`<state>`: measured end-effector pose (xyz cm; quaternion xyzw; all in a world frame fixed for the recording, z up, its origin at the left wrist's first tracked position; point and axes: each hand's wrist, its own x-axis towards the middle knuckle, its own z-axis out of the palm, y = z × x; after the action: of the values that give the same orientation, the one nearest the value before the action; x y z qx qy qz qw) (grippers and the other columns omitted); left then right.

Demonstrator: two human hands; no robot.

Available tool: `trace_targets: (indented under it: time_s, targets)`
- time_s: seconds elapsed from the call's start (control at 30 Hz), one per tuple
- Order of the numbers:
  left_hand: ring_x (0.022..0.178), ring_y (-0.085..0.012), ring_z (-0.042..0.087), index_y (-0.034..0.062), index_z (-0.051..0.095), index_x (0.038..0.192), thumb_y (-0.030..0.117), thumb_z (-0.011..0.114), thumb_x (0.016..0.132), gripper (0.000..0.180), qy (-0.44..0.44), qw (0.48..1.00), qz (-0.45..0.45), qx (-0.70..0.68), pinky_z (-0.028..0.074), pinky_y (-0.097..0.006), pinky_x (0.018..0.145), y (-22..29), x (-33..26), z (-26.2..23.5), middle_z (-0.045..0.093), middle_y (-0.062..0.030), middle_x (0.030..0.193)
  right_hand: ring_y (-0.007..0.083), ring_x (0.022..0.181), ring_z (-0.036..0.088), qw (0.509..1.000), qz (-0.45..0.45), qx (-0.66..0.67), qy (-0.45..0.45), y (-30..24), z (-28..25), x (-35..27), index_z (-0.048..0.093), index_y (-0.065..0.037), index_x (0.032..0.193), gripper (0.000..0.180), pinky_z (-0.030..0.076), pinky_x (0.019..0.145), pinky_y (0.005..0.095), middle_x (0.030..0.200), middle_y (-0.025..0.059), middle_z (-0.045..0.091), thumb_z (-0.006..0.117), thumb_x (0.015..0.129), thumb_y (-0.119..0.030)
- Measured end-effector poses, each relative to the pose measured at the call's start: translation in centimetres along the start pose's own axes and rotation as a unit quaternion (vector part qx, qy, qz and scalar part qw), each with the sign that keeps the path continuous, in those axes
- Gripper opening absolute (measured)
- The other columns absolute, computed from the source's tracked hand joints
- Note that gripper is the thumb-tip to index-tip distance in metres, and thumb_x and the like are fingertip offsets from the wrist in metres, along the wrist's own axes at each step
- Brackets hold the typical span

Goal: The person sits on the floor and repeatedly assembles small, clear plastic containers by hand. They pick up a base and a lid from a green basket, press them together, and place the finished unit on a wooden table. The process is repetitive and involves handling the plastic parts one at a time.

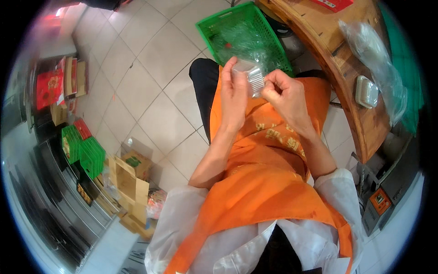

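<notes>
Between my two hands, above my lap, is a small clear plastic container (248,72) with ribbed sides. My left hand (233,91) wraps its fingers along the container's left side. My right hand (285,93) pinches at its right edge, thumb and forefinger together. Just beyond them stands a green plastic basket (204,28) with clear plastic pieces (244,36) heaped inside. On the wooden table (360,123) to my right lies another small clear container (366,92), apart from both hands. Beside it rests a long clear plastic sleeve (372,55) of stacked containers.
An orange apron (273,192) covers my lap. Open cardboard boxes (125,182) and green crates (91,155) are on the left, near a dark rack (50,196). Red cartons (51,84) stand farther back. The table's curved edge runs close by my right knee.
</notes>
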<state>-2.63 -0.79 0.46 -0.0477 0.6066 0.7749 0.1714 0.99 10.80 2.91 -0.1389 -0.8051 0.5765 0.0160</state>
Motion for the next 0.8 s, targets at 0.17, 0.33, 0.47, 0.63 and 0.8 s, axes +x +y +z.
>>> trace_targets:
  time_s: [0.17,0.33,0.47,0.63,0.8]
  targets:
    - [0.091,-0.0151,0.048,0.0059,0.028,0.122,0.021,0.063,0.075,0.061,-0.053,0.995,-0.024,-0.084,0.041,-0.027,0.078,0.0,-0.6,-0.2,0.046,-0.0093,0.103,0.0057,0.057,0.047,0.995,0.043,0.077,-0.050,-0.4,0.1,-0.8,0.053,0.000,0.074,0.009,0.039,0.051,0.0214,0.060,0.0012,0.052,0.056,0.073,-0.009]
    - [0.089,-0.0151,0.051,0.0082,0.031,0.120,0.026,0.064,0.074,0.060,-0.063,0.982,-0.044,-0.175,0.045,-0.029,0.075,0.2,-0.5,-0.8,0.048,-0.0082,0.101,0.0042,0.052,0.045,0.981,0.091,0.170,-0.025,-0.2,-1.3,-0.6,0.055,-0.001,0.073,0.009,0.037,0.047,0.0184,0.064,-0.0013,0.055,0.051,0.077,-0.009]
    - [0.090,-0.0205,0.052,0.0071,0.028,0.122,0.032,0.055,0.080,0.055,-0.076,0.985,-0.017,-0.151,0.045,-0.034,0.076,0.1,-0.6,-0.8,0.049,-0.0111,0.105,0.0024,0.049,0.041,0.969,0.100,0.223,-0.037,0.2,-1.5,-0.8,0.056,-0.002,0.075,0.010,0.033,0.044,0.0162,0.066,-0.0018,0.055,0.048,0.078,-0.007]
    - [0.087,-0.0156,0.050,0.0083,0.031,0.120,0.030,0.054,0.081,0.050,-0.029,0.985,-0.003,-0.170,0.046,-0.029,0.072,0.0,-0.4,-1.6,0.047,-0.0099,0.101,0.0044,0.050,0.045,0.986,0.027,0.154,0.059,0.2,-2.4,0.4,0.054,-0.001,0.077,0.010,0.036,0.046,0.0174,0.065,0.0001,0.054,0.047,0.079,-0.008]
    - [0.092,-0.0219,0.050,0.0078,0.027,0.122,0.044,0.040,0.084,0.054,-0.047,0.993,-0.028,-0.107,0.045,-0.035,0.074,0.6,-0.6,-0.5,0.046,-0.0128,0.106,0.0090,0.058,0.052,0.982,-0.071,-0.063,0.165,3.3,-2.5,3.9,0.054,0.002,0.090,0.019,0.042,0.055,0.0205,0.073,0.0066,0.057,0.050,0.080,-0.014]
